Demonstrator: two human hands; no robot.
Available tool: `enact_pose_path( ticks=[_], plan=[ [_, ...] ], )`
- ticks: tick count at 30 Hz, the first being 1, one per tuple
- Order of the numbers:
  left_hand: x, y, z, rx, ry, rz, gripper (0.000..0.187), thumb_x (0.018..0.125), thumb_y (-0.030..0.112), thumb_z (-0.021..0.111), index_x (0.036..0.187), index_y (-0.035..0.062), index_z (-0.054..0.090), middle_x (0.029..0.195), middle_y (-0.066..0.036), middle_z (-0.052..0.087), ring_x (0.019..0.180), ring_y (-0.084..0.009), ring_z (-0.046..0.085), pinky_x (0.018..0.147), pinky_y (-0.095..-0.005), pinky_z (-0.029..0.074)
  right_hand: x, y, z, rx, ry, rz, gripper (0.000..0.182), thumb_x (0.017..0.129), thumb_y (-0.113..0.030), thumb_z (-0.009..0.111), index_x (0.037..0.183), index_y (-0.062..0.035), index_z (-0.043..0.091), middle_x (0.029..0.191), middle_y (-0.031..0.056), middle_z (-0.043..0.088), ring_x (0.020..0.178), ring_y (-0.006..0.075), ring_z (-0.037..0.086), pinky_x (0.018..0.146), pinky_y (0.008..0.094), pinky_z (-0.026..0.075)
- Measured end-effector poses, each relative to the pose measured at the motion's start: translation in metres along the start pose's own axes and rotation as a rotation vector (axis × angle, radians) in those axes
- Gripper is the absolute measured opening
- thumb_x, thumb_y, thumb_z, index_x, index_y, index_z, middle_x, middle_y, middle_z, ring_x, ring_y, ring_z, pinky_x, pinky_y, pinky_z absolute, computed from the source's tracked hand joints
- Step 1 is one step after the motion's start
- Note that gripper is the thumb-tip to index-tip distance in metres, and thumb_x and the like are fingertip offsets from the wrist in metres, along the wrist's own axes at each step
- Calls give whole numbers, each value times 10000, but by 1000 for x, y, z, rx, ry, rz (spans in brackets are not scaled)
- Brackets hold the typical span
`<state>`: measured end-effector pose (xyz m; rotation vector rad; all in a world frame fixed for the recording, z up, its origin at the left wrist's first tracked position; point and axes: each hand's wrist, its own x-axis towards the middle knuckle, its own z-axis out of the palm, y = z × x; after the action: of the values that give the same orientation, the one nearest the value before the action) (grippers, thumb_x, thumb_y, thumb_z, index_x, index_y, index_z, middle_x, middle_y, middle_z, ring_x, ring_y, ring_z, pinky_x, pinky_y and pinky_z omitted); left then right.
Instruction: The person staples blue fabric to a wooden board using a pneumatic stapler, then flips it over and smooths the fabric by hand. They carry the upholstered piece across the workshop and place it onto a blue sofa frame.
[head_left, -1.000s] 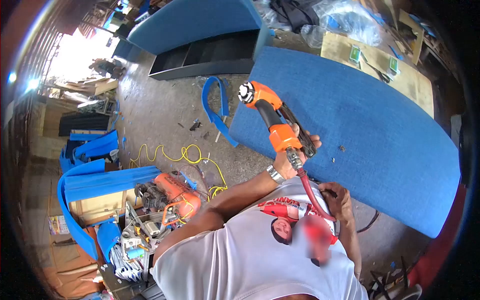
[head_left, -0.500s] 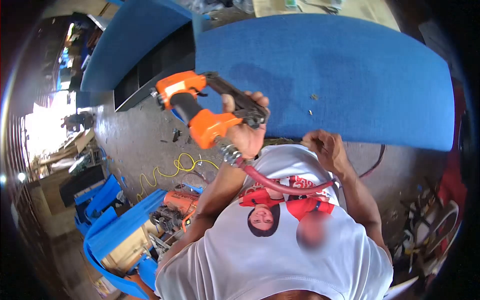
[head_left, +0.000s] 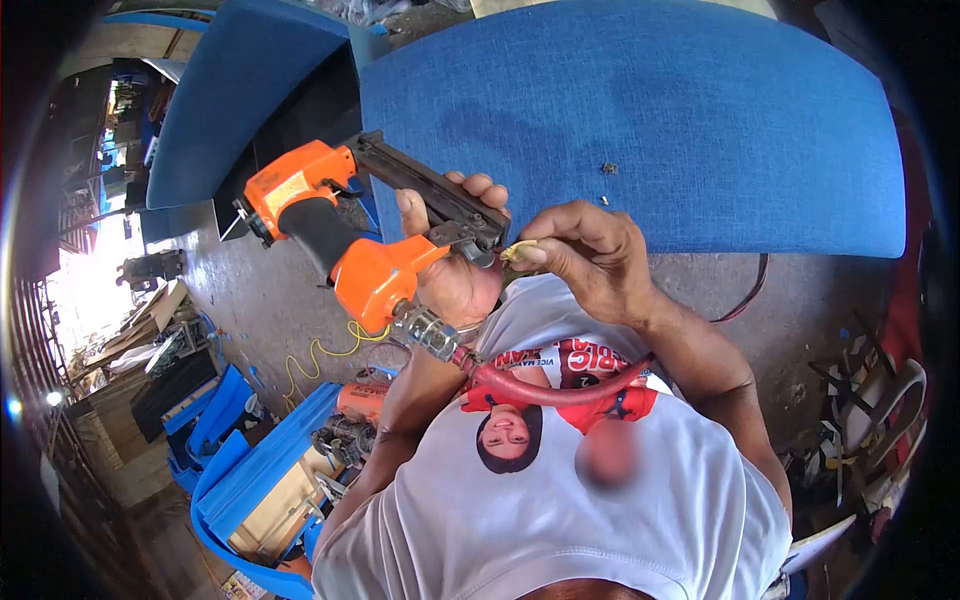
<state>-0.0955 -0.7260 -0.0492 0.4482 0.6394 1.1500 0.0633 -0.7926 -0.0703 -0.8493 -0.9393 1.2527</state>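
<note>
An orange and black pneumatic staple gun (head_left: pixel 350 220) is tilted across the front of my chest. Its dark magazine (head_left: pixel 425 185) lies in the fingers of my left hand (head_left: pixel 460 290), thumb on one side. A metal fitting (head_left: pixel 425 328) joins the gun to a red air hose (head_left: pixel 560 393) that crosses my shirt. My right hand (head_left: pixel 605 262) pinches a small yellowish piece (head_left: pixel 522 249) between thumb and fingertips, close to the end of the magazine. What exactly the piece is, I cannot make out.
A large blue upholstered panel (head_left: pixel 740 130) fills the space ahead, with small bits (head_left: pixel 610 168) on its fabric. Another blue upholstered part (head_left: pixel 230 100) stands to the left. An orange compressor (head_left: pixel 362 400) and a yellow hose (head_left: pixel 310 360) are on the floor; chair frames (head_left: pixel 890 410) stand at right.
My right hand has come up from beside my waist to the magazine's end, now pinching the small yellowish piece. The staple gun has shifted left and down in view, still in my left hand.
</note>
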Motion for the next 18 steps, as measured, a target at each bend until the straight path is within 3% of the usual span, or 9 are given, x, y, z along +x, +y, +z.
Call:
enact_pose_path(
  ticks=[6, 18],
  plan=[
    [0, 1, 2, 91, 15, 10, 564, 1007, 574, 577, 1188, 40, 577, 1093, -120, 670, 991, -240, 678, 847, -402, 567, 9, 4, -6, -270, -48, -159, 90, 937, -66, 727, 1016, -31, 704, 932, 102, 737, 839, 181, 723, 694, 315, 562],
    [0, -8, -6, 139, 69, 18, 578, 981, 599, 602, 1159, 49, 607, 1078, -171, 724, 1001, -329, 715, 931, -471, 580, 31, -23, -22, -491, -250, -224, 110, 882, -20, 693, 992, -15, 689, 931, 164, 711, 851, 361, 704, 718, 417, 561]
  ],
)
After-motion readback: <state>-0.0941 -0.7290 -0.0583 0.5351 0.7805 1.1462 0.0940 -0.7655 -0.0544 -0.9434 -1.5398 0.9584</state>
